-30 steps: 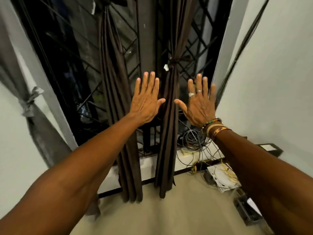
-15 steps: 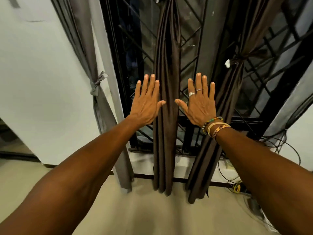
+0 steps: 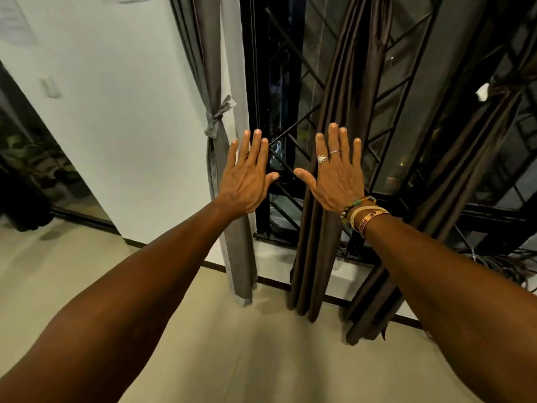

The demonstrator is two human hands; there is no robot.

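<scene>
Brown curtain (image 3: 328, 228): glossy, seemingly satin cloth; floor (image 3: 232, 359) matt.

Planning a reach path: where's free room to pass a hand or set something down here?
Bare floor in front of the curtain hems. Gap between grey curtain and brown curtain, barred by the grille. Crowded: cable tangle far right.

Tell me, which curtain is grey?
The left curtain, beside the white wall, tied with a bow. The middle curtain and right curtain are dark brown.
</scene>
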